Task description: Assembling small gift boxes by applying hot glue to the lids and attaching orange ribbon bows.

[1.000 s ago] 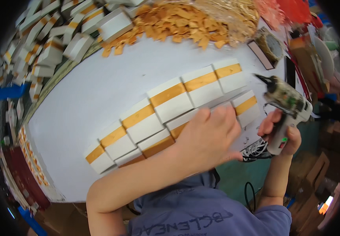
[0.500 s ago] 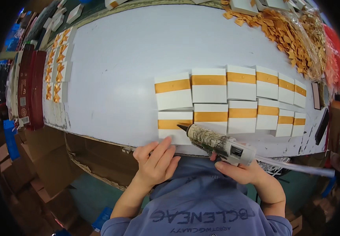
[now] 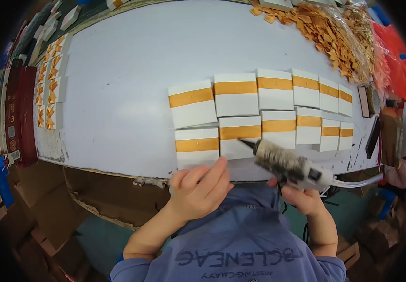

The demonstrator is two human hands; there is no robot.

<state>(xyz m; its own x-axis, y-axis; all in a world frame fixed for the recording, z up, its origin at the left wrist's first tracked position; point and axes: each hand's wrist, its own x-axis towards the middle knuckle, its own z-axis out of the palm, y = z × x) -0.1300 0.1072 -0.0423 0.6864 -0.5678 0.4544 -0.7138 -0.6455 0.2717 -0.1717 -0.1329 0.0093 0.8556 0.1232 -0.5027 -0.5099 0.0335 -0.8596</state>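
Note:
My right hand [image 3: 301, 198] grips a hot glue gun [image 3: 285, 162] with a pale, dark-stained body. Its black nozzle points left, with the tip over the lower edge of the gold ribbon on a white box [image 3: 240, 149], second from left in the front row. On the ribbon of the leftmost front box [image 3: 196, 159] shows a small shiny dot. My left hand [image 3: 200, 190] is open and holds nothing visible. Its index finger stretches to the near edge between these two boxes; whether it touches cannot be made out. More ribboned white boxes [image 3: 233, 103] form the row behind.
White boxes with gold bows [image 3: 58, 89] stand at the table's left end, beside a dark red box [image 3: 27, 117]. Gold bows [image 3: 327, 40] lie heaped at the far right, near a red plastic bag [image 3: 395, 61]. A clear glue stick [image 3: 360, 182] extends from the gun's rear.
The glue gun has shifted right, from the leftmost front box to the second one. My left hand has moved right along the near edge too. The whole view has shifted slightly.

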